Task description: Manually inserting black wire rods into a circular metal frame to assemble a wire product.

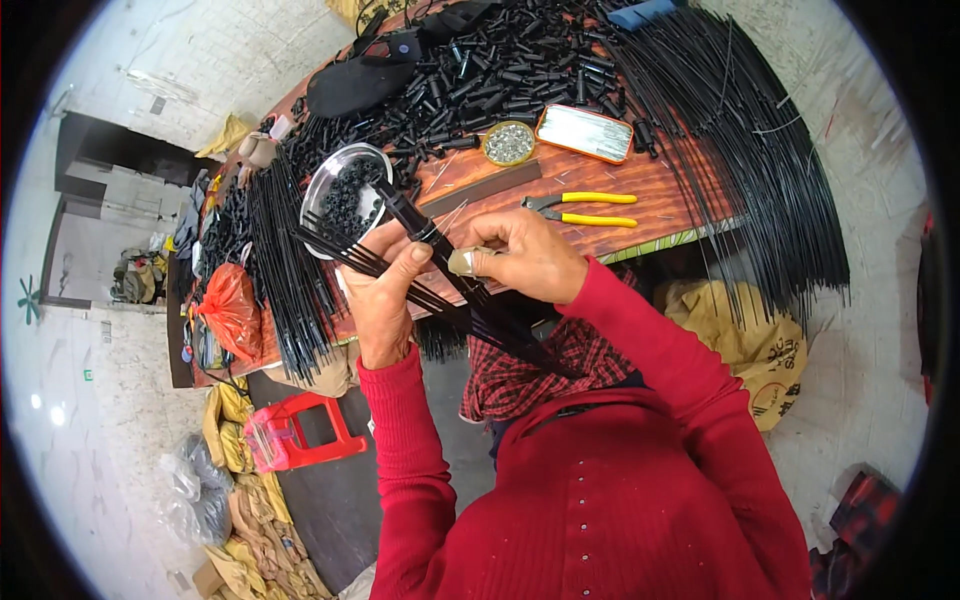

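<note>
My left hand (385, 290) is closed round a black tubular hub (422, 230) with thin black rods (465, 318) fanning from it, like umbrella ribs. The rods run to both sides of the hand, some reaching down toward my lap. Close beside the hub, my right hand (535, 255) pinches thumb and forefinger together; what lies between them is too small to make out. A tan cover (462, 262) wraps a fingertip of that hand. Fine wire-like strands show between the hands. Behind the left hand, a metal bowl (312, 195) holds small black parts (352, 195).
Yellow-handled pliers (600, 197) lie on the wood-patterned table (660, 190). Farther back are a round dish of small metal bits (509, 143), a tin of pale thin pieces (585, 133) and heaped black tubes (480, 85). Black rod bundles (750, 130) overhang the right edge. A red stool (310, 430) stands left.
</note>
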A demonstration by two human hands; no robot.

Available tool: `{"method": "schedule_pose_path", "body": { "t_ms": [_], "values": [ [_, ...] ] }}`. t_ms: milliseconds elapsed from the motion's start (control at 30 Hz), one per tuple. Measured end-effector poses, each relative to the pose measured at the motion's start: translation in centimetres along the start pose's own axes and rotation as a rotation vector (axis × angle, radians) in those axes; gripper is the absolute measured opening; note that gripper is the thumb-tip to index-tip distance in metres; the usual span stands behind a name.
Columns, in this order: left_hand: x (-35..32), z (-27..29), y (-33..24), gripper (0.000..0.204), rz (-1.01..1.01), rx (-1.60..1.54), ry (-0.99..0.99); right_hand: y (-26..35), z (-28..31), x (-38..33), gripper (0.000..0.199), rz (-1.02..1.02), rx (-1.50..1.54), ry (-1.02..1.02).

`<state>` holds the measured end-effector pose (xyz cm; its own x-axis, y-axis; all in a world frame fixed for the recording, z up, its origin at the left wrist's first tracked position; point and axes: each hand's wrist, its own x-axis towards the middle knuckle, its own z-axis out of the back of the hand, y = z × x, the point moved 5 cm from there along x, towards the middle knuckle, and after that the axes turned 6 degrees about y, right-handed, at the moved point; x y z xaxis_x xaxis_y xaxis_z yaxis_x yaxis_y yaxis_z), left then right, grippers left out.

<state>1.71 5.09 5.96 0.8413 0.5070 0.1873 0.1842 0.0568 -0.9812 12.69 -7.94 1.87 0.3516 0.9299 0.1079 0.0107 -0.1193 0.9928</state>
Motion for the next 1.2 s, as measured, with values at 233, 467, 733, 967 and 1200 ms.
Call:
{"method": "schedule_pose_path", "body": {
  "t_ms": [233,467,733,967,1200],
  "values": [
    [0.3,0.4,0.5,0.045,0.021,-0.023,0.089,-1.1,0.1,0.2,0.013,-0.070,0.147,0.064],
    [0.4,0.5,0.8,0.047,0.020,-0.025,0.111,-0.8,-0.8,0.0,0.010,-0.063,0.037,-0.071],
    [-1.5,-0.4,-0.9,0.045,0.103,-0.048,0.010,0.3,-1.5,-0.9,0.009,0.163,-0.027,-0.134],
    [-1.4,-0.7,-1.4,0.043,0.050,-0.071,0.071,-0.3,-1.3,-0.9,0.016,-0.028,0.322,0.080],
    [-1.2,0.0,-0.5,0.045,0.052,-0.039,0.027,2.8,-1.6,-2.7,0.011,0.201,-0.262,-0.358]
  ]
}}
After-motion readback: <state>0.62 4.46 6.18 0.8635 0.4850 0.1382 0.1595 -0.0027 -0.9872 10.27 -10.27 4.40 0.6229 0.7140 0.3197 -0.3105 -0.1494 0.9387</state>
